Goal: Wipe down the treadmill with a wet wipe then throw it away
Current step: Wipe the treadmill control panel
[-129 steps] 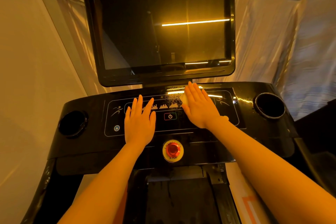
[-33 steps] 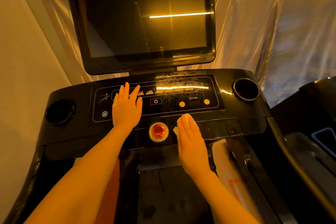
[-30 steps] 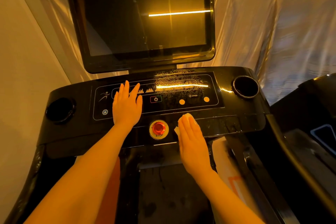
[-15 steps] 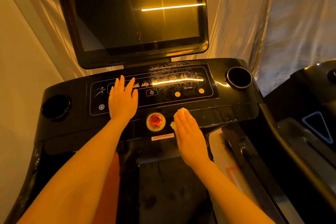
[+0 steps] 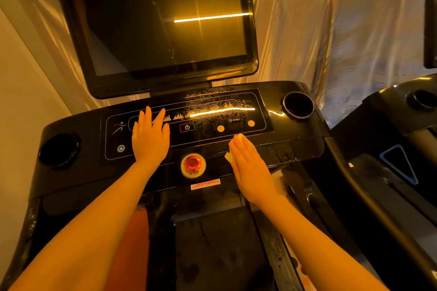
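Note:
The black treadmill console (image 5: 78, 177) fills the middle of the view, with a dark screen (image 5: 156, 23) above it. My right hand (image 5: 251, 169) lies flat with straight fingers on a white wet wipe (image 5: 229, 156), pressing it onto the console's lower front, right of the red stop button (image 5: 192, 164). Only the wipe's edges show past my fingers. My left hand (image 5: 150, 136) rests flat on the left part of the control panel. Wet streaks glisten on the panel's right half.
Cup holders sit at the console's left (image 5: 59, 150) and right (image 5: 298, 104) ends. The running belt (image 5: 212, 250) lies below. A second treadmill (image 5: 402, 139) stands close on the right. Plastic sheeting (image 5: 331, 30) hangs behind, a wall on the left.
My right hand has come down with the wipe from the upper control panel to the console's lower front edge beside the stop button, shifting slightly up over the last second. My left hand stays put.

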`<action>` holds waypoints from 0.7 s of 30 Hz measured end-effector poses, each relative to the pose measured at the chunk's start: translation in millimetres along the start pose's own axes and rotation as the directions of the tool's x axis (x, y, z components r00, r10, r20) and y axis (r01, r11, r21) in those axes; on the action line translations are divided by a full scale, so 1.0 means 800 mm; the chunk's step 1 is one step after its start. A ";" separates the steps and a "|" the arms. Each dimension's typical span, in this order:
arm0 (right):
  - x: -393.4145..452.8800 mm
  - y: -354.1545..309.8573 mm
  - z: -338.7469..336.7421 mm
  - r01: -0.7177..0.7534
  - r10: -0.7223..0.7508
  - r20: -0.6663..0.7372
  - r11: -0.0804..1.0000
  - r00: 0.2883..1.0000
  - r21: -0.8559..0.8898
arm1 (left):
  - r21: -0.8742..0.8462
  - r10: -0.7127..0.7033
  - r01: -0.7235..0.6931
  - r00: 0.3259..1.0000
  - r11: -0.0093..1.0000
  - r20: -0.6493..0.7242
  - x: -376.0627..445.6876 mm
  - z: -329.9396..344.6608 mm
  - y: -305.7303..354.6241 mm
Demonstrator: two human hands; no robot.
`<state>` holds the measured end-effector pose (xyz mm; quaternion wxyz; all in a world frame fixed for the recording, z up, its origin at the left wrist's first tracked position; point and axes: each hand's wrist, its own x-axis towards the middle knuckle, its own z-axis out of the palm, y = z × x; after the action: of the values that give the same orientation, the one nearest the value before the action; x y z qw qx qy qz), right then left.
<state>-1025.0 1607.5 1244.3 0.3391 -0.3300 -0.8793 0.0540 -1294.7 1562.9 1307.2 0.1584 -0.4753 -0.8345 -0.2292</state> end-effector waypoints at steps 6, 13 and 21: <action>0.041 0.024 0.002 0.007 -0.007 0.042 1.000 0.999 -0.010 | -0.034 -0.064 0.064 0.998 0.997 0.010 0.001 -0.002 0.012; 0.072 0.037 -0.009 0.014 -0.014 0.022 1.000 1.000 -0.015 | -0.150 0.014 -0.010 1.000 0.989 0.025 -0.003 -0.003 0.052; 0.101 0.049 -0.008 0.007 -0.008 -0.023 0.998 1.000 -0.056 | -0.144 0.215 -0.199 0.971 0.969 0.106 0.008 0.018 0.145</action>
<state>-1044.3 1686.7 1281.8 0.3401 -0.3366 -0.8777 0.0241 -1197.7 1626.5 1324.9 0.0988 -0.5825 -0.7711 -0.2371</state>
